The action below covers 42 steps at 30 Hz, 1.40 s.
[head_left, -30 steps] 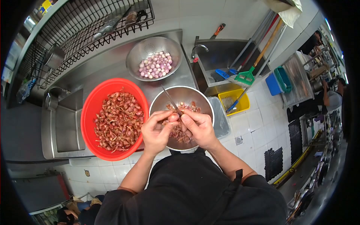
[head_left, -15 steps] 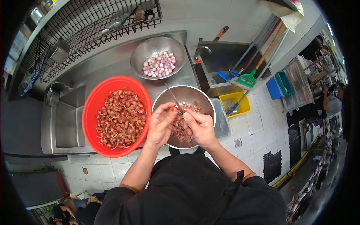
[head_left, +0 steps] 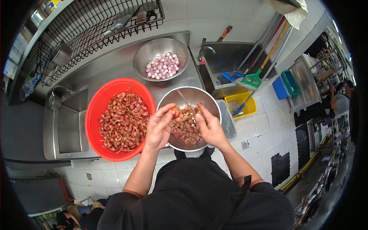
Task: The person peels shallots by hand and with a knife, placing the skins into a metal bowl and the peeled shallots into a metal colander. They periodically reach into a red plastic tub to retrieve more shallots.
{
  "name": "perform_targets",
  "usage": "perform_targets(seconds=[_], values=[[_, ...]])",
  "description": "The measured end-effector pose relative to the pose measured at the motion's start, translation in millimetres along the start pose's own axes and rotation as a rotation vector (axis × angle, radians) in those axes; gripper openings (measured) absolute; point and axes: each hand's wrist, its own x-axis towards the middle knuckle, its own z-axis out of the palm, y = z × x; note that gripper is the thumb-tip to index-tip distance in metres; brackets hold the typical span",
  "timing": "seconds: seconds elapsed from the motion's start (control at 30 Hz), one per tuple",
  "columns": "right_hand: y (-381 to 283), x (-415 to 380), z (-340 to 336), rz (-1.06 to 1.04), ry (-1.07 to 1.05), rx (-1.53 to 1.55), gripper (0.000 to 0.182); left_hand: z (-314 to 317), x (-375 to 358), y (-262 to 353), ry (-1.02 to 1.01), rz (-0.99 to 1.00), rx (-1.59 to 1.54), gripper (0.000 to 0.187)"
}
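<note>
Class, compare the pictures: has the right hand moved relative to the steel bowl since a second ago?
Yes. The right hand has drawn away from the left hand, shifting toward the right rim of the steel bowl.

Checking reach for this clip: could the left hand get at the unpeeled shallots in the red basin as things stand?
Probably yes: the left hand sits beside the red basin, open-topped, nothing between, though it holds a shallot.

Bright, even overhead light, sharp centre, strong fisheye bending and black vignette at the edges.
</note>
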Motion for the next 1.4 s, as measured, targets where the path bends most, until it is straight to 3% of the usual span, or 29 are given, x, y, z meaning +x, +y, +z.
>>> perform_targets(seconds=[0.17,0.27,0.4,0.57,0.67,0.9,1.0,1.03,1.17,1.27,1.33,1.4], values=[[-33.1,-17.6,-4.0,-0.011,-0.23,0.136,0.049,5.1,-7.9,-9.9,0.063,0.141,0.19,0.032],[-18.6,-15.9,10.0,-0.373,-0.09,0.035,0.048,11.6,-11.8,-14.7,0.087,0.247,0.315,0.03],[-25.2,-15.9,13.2,-0.355,-0.097,0.063,0.047,17.4,-14.2,-20.5,0.174,0.379,0.406,0.028],[-30.7,-14.4,13.6,-0.18,-0.22,0.295,0.045,21.7,-15.5,-23.2,0.218,0.486,0.436,0.028],[-24.5,-8.9,15.7,-0.356,-0.153,0.175,0.044,23.7,-15.5,-22.5,0.212,0.493,0.406,0.028],[-35.3,-11.4,16.4,-0.237,-0.189,0.249,0.043,23.7,-17.3,-15.8,0.202,0.507,0.493,0.027],[-30.1,-10.9,31.4,-0.384,-0.034,0.238,0.041,23.2,-17.3,-18.5,0.177,0.631,0.647,0.027],[-31.1,-12.5,34.5,-0.317,0.006,0.257,0.04,23.4,-15.2,-18.5,0.161,0.726,0.752,0.028],[-33.5,-15.4,45.5,-0.17,0.061,0.396,0.037,26.2,-14.7,-21.8,0.196,0.752,0.831,0.028],[-31.3,-13.6,44.6,-0.099,0.012,0.477,0.036,23.1,-14.8,-21.1,0.196,0.731,0.757,0.029],[-31.7,-11.6,42.1,-0.08,-0.008,0.497,0.034,15.9,-13.1,-23.5,0.175,0.597,0.557,0.03],[-36.5,-9.9,35.7,0.276,-0.115,0.824,0.031,11.2,-9.9,-27.0,0.179,0.508,0.464,0.03]])
